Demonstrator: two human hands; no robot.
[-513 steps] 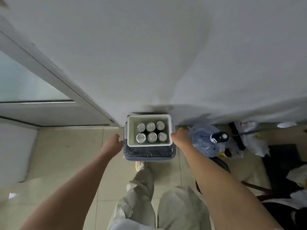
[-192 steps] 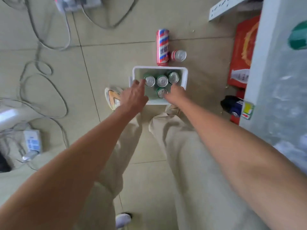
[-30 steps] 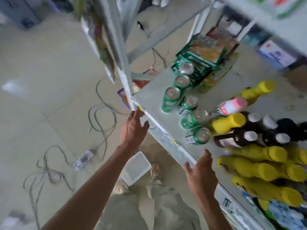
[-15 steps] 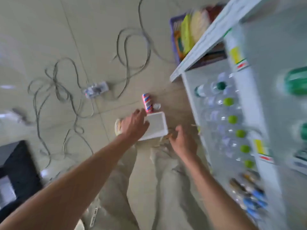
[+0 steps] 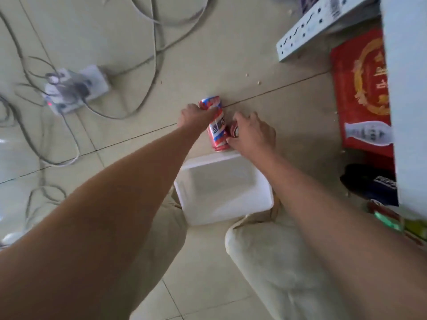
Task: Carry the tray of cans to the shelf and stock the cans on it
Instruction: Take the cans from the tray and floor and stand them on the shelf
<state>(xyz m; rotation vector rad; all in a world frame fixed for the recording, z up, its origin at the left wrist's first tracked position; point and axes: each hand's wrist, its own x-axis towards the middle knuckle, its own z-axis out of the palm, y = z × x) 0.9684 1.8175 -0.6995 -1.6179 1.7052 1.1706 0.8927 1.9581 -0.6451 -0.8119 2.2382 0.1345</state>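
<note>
Pale floor tiles [image 5: 231, 65] fill the head camera's view, crossed by loose grey cables [image 5: 147, 72] that run to a white power strip [image 5: 76, 87] at upper left. A person crouches over the floor, light trouser legs [image 5: 277, 262] showing at the bottom of the picture.

Both bare arms reach forward past a white tray [image 5: 221, 188] that sits on the tiles between the knees; nothing can be seen inside it. Just beyond the tray's far rim lies a tall can [image 5: 216, 125] striped red, white and blue, on its side. The left hand [image 5: 196, 114] is wrapped over the can's far end, its grip closed on it. Just beside that can is a smaller red can [image 5: 233, 131], mostly covered by the right hand [image 5: 251, 132], whose fingers curl around it; the grip looks closed on this can, though motion blur softens the detail.

At right, the pale edge of the shelf [image 5: 404, 88] runs down the picture. A perforated white metal rail [image 5: 312, 26] lies on the floor at upper right, and a red box with gold printing [image 5: 360, 88] lies flat under the shelf edge. A dark packet [image 5: 369, 181] sits below the box, and blurred green and red packaging [image 5: 392, 220] shows at the shelf's lower edge.
</note>
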